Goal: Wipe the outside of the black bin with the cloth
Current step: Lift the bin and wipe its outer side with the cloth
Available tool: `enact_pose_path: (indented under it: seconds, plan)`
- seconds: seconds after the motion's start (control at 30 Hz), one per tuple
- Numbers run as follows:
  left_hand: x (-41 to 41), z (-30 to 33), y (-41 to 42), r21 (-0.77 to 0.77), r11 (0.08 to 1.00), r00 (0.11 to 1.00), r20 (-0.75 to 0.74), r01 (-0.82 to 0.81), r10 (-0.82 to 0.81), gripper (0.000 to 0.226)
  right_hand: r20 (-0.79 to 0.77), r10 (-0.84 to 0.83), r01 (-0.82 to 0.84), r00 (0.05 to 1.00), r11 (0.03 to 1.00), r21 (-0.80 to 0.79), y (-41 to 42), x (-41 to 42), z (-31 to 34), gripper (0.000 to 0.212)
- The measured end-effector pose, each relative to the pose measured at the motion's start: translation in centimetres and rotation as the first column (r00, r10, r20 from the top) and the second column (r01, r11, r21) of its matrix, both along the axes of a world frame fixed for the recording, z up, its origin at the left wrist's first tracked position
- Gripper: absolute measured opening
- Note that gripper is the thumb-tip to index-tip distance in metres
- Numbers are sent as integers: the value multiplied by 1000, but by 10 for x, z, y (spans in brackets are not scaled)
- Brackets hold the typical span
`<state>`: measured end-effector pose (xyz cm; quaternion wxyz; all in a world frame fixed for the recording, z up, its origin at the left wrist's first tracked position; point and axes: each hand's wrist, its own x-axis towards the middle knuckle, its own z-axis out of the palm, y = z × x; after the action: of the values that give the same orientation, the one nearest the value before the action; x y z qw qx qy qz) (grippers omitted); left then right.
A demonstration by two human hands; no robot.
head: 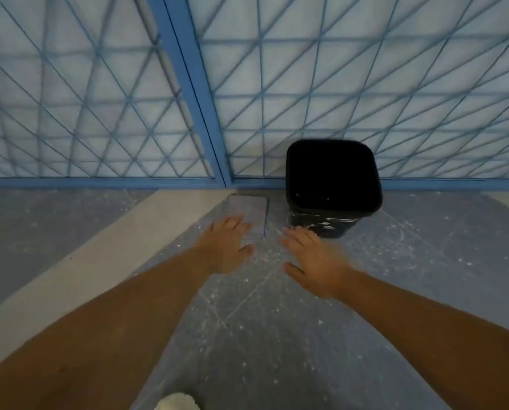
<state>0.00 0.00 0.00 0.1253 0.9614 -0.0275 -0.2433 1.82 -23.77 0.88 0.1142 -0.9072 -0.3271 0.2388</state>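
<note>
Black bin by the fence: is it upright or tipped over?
Upright. The bin stands on its base on the floor, open mouth facing up, white smears on its near side.

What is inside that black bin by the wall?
The bin stands open, but its inside shows only as black; nothing can be made out in it. A few pale flecks sit near the front inner edge. The bottom cannot be seen.

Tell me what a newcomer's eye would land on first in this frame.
First the black bin, standing on the speckled floor against the blue lattice wall, white smears on its near side. Next, both hands reaching forward with straight fingers: the left hand over a flat grey cloth left of the bin, the right hand just short of the bin's base.
</note>
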Motion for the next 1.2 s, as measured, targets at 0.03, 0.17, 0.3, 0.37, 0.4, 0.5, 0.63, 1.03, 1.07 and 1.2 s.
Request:
enact_pose_path:
  seconds: [0.03, 0.17, 0.3, 0.37, 0.4, 0.5, 0.63, 1.03, 1.07, 1.2]
  plan:
    - [3, -17, 5, 7, 1000, 1000, 9, -4, 4, 66, 6, 2, -2, 1000, 1000, 0, 4, 1, -17, 62]
    - [31, -95, 28, 2, 999, 999, -8, -36, 36, 69, 48, 7, -7, 999, 1000, -13, 12, 15, -83, 62]
    - [81, -155, 36, 4, 1000, 997, 72, -24, 24, 71, 120, 17, -18, 993, 1000, 2, 25, 39, -122, 61]
    - [109, -176, 34, -23, 999, 995, 99, -29, 31, 73, 154, 4, -7, 988, 1000, 14, 31, 50, -134, 61]
    - [120, -182, 33, -23, 999, 995, 101, -22, 25, 74, 165, -10, 6, 986, 1000, 24, 32, 54, -137, 60]
    - [148, -198, 32, -21, 998, 996, 58, -67, 68, 80, 173, -41, 35, 984, 999, 35, 31, 56, -140, 60]
    - [164, -214, 44, 54, 989, 991, -8, -136, 137, 90, 158, -28, 28, 987, 1000, -2, 29, 49, -145, 61]
    - [145, -208, 44, 175, 984, 936, 349, -18, -45, 21, 254, -18, 20, 967, 1000, -6, 27, 41, -125, 60]
    - [139, -198, 43, 119, 993, 930, 363, 14, -57, 17, 254, -22, 21, 967, 1000, 7, 25, 36, -119, 59]
    - [117, -140, 41, -391, 920, 956, 283, 37, 82, 26, 275, -82, 61, 958, 994, 86, 28, 24, -99, 57]
